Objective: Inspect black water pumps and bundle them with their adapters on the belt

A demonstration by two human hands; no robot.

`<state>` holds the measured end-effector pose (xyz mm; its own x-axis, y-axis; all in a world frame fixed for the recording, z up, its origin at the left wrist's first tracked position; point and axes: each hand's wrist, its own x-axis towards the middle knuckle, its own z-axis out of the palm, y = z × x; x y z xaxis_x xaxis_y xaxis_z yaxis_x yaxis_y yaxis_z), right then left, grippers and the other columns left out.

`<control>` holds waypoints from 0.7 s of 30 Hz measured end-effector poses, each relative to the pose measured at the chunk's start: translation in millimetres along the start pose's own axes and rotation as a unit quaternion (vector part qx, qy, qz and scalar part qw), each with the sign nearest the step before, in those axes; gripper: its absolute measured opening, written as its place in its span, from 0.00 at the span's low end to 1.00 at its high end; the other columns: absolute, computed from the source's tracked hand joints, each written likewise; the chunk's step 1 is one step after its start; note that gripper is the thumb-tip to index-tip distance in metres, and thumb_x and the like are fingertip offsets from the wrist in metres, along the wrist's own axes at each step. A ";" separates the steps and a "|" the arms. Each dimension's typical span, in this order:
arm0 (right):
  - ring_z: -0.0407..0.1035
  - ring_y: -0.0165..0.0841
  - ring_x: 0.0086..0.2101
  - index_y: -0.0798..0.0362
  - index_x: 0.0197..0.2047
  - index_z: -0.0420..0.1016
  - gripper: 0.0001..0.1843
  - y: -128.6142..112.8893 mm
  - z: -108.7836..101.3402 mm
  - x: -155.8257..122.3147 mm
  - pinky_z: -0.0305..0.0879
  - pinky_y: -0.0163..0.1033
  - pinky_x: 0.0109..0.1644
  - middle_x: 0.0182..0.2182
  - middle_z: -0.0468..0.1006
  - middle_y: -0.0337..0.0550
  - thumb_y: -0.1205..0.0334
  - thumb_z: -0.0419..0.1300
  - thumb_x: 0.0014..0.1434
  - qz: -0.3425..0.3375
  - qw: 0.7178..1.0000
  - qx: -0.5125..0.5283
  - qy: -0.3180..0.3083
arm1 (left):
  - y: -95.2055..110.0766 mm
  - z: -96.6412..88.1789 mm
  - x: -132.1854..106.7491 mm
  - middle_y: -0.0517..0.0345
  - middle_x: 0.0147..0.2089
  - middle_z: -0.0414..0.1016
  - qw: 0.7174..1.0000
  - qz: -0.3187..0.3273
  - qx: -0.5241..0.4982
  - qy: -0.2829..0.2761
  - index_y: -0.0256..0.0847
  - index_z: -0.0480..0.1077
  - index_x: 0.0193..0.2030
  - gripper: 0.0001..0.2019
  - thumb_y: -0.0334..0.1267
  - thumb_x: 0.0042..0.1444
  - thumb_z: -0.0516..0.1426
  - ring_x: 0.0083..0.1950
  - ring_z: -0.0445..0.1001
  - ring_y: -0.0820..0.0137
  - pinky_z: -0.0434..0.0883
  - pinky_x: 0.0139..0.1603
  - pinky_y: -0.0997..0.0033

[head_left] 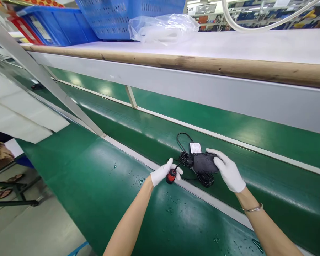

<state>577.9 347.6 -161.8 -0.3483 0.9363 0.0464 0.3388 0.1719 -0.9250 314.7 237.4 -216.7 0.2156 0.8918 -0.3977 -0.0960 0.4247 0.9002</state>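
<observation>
I find my left hand (165,173), white-gloved, part-curled about a red-and-black connector (171,176); the fingers bend behind it, with the thumb raised alongside at 12 o'clock. My right hand (228,172), also gloved, is closed to the thickness of a black box (204,163), gripping its 3 o'clock end with fingertips over the upper edge and thumb against the face. I note a metal bracelet (254,208) on the right wrist.

Taking the box as dial centre, I record the connector at 8 o'clock, a tied black cable coil (186,159) against the box at 9, a second coil (206,179) at 6, and a white printed label (195,148) at 11. I cannot tell whether the box rests on the green belt (149,131) or is held just above it.

Further out, a pale rail (128,153) runs between the belt and a green worktop (77,174), which carries water droplets (169,209) at 7 o'clock. White sheets (18,106) lie at 10. Overhead, at 12, I log a white shelf (242,42) with a wooden front edge (149,59); on it, a blue basket (133,21) stands at 11, with a clear plastic bag (165,28) just beside it.
</observation>
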 end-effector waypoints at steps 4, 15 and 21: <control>0.75 0.45 0.51 0.45 0.55 0.80 0.24 -4.8 9.4 3.9 0.72 0.49 0.54 0.54 0.82 0.45 0.46 0.59 0.58 0.000 0.999 -0.041 -0.030 | -11.4 -10.2 -10.3 0.54 0.27 0.75 0.999 0.011 -0.040 0.016 0.36 0.79 0.42 0.42 0.73 0.62 0.40 0.36 0.74 0.65 0.67 0.45 0.64; 0.73 0.47 0.54 0.46 0.58 0.77 0.30 -0.2 30.1 16.4 0.68 0.54 0.60 0.57 0.80 0.48 0.40 0.63 0.57 -0.009 1.000 -0.010 0.002 | -6.2 -14.3 -43.4 0.57 0.31 0.72 0.920 0.040 -0.388 0.029 0.37 0.73 0.52 0.34 0.69 0.61 0.51 0.35 0.74 0.66 0.73 0.43 0.61; 0.74 0.38 0.33 0.45 0.61 0.74 0.33 11.5 37.8 22.1 0.72 0.42 0.30 0.51 0.82 0.49 0.35 0.60 0.60 0.032 0.998 0.039 0.031 | 28.9 -8.1 -63.9 0.51 0.40 0.73 0.869 0.063 -0.490 -0.026 0.35 0.72 0.52 0.24 0.56 0.61 0.60 0.36 0.74 0.68 0.71 0.34 0.69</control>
<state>541.1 358.7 -185.6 -0.2727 0.9621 0.0062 0.2887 0.0879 -0.9534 290.2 193.9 -166.8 0.1843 0.9433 -0.2761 -0.8984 0.2756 0.3419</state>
